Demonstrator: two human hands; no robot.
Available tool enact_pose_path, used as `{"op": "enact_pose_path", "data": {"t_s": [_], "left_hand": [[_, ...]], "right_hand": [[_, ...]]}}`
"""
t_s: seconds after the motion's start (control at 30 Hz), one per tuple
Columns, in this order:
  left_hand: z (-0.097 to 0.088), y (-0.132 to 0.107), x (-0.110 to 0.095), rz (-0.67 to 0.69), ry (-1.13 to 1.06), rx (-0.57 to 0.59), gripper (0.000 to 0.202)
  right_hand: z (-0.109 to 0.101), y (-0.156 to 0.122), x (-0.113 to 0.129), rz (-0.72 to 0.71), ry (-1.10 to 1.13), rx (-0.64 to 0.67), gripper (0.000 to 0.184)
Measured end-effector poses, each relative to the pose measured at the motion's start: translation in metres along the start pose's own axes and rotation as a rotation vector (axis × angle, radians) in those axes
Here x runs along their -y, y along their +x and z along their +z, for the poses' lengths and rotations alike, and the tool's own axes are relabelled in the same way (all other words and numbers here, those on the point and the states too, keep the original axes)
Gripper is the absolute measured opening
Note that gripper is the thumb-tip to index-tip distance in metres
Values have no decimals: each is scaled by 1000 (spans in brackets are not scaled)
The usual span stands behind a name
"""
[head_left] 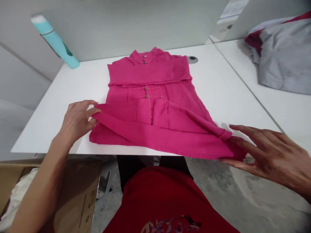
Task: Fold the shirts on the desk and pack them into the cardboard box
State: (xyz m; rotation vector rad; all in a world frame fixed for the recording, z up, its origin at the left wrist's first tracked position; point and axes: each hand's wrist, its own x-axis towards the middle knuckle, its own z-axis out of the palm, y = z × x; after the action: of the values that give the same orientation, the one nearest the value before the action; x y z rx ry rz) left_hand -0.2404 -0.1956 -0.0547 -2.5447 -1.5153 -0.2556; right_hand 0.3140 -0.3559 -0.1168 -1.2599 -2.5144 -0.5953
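A pink buttoned shirt point(170, 92) with a stand-up collar lies on the white table, its sleeves laid across the chest. The lower part is turned up toward the buttons, and the near edge reaches the table's front. At the left end of the turned-up hem, my left hand point(78, 119) pinches the cloth between thumb and fingers. My right hand point(269, 154) is at the right end, thumb under the cloth and a finger over it, with the forefinger stretched out above.
A light blue holder point(54, 40) stands at the table's back left. Grey and dark red clothes point(286, 55) are heaped on the adjoining table at right. Below left is an open cardboard box point(75, 197) with white cloth inside. A round cable hole point(193, 59) sits at the back.
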Motion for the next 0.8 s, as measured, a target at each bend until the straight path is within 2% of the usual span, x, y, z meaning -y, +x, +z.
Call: {"op": "enact_pose_path", "data": {"t_s": [0.13,0.3,0.43,0.53,0.63,0.8], "left_hand": [[1,2,-1,7,-58,32,26],[-4,5,-9,-78,-325,50,26],[-4,5,-16,-99,-449,55,26],[-3,6,-22,-93,-526,37,23],[-4,10,-26,-123,-634,-14,19],[1,13,-30,-345,-892,-80,21]], "right_hand": [[0,-3,11,-7,5,-17,45],[3,-3,19,-64,122,-76,55],[-1,-1,22,-82,58,-111,51],[-4,11,35,-126,15,-142,39],[2,33,57,-140,95,-142,36],[25,59,79,-96,120,-102,38]]}}
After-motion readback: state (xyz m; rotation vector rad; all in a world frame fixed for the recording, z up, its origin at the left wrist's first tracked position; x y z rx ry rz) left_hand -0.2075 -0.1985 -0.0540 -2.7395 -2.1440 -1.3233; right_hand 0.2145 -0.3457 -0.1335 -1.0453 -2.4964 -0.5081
